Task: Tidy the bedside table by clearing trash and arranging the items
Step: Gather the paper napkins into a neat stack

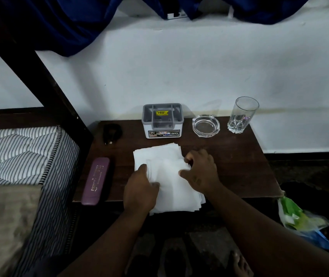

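Observation:
A stack of white tissue sheets [169,176] lies on the dark wooden bedside table [239,166], hanging slightly over its front edge. My left hand [139,190] rests on the stack's left side with fingers pinching the paper. My right hand [201,170] presses on the right side, fingers curled on the sheets' edge. Behind the stack stands a grey and white tissue holder box [162,120]. To its right sit a clear glass ashtray [205,125] and an upright drinking glass [242,114].
A purple spectacle case [95,180] lies at the table's left front. A black coiled cable [110,132] sits at the back left. A striped mattress [19,156] borders the left. A green and blue plastic bag [303,220] hangs off the table's right corner.

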Action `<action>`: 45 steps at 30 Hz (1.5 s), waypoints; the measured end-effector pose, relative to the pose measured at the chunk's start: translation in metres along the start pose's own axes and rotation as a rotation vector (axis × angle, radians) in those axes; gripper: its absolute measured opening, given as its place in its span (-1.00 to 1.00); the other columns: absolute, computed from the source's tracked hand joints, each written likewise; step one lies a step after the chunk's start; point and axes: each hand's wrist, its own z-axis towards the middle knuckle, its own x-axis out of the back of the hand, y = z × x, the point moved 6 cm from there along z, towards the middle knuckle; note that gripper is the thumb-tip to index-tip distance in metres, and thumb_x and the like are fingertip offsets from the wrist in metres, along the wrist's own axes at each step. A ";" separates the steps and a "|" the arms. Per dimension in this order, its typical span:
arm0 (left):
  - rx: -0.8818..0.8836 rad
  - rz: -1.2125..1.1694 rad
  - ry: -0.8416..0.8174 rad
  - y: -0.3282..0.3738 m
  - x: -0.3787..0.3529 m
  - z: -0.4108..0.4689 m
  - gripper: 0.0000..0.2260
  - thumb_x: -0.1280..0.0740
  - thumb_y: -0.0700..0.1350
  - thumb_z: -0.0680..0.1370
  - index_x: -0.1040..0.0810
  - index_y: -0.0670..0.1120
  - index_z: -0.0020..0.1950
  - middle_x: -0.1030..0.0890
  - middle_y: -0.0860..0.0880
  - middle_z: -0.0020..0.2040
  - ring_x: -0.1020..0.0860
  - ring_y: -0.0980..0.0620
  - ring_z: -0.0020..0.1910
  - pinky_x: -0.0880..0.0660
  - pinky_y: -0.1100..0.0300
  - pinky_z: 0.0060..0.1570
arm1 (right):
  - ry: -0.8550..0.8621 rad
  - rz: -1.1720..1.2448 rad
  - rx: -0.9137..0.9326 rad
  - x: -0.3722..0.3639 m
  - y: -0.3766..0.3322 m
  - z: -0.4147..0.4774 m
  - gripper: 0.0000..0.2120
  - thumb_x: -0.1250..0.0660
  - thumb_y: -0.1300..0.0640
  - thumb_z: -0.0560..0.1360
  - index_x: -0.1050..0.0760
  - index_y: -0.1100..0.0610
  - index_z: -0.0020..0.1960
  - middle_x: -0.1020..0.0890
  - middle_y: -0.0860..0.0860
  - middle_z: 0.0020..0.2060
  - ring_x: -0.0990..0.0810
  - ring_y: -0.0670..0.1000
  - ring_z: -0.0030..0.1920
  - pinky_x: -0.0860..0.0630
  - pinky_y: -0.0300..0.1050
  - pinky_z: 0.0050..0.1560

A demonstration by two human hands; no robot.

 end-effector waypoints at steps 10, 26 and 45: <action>-0.016 0.013 0.017 0.000 0.000 0.000 -0.72 -0.47 -0.09 0.46 -0.49 -0.12 0.09 -0.64 -0.13 0.05 -0.60 -0.18 0.07 -0.55 -0.02 0.02 | 0.030 0.511 -0.216 -0.004 0.009 -0.019 -0.46 -0.59 0.30 0.30 -0.40 0.11 0.15 -0.62 -0.03 -0.16 -0.67 0.11 -0.09 -0.63 0.10 0.00; 0.075 -0.254 0.233 -0.010 0.020 0.007 -0.19 -0.59 0.12 0.36 -0.35 -0.06 0.51 -0.48 -0.07 0.42 -0.40 -0.12 0.43 -0.29 -0.07 0.47 | -0.078 0.946 -0.147 0.006 -0.016 -0.029 -0.80 -0.48 0.42 0.41 -0.60 0.31 0.02 -0.71 0.33 -0.06 -0.66 0.13 -0.15 -0.60 0.07 -0.09; 0.131 -1.122 -0.501 0.016 0.004 -0.013 -0.59 -0.56 -0.23 0.40 -0.63 -0.23 0.24 -0.71 -0.25 0.17 -0.69 -0.23 0.15 -0.64 -0.05 0.08 | -0.322 1.312 -0.445 0.032 -0.008 -0.027 -0.60 -0.43 -0.03 0.51 -0.64 0.21 0.24 -0.71 0.24 0.14 -0.68 0.28 0.19 -0.62 0.18 0.19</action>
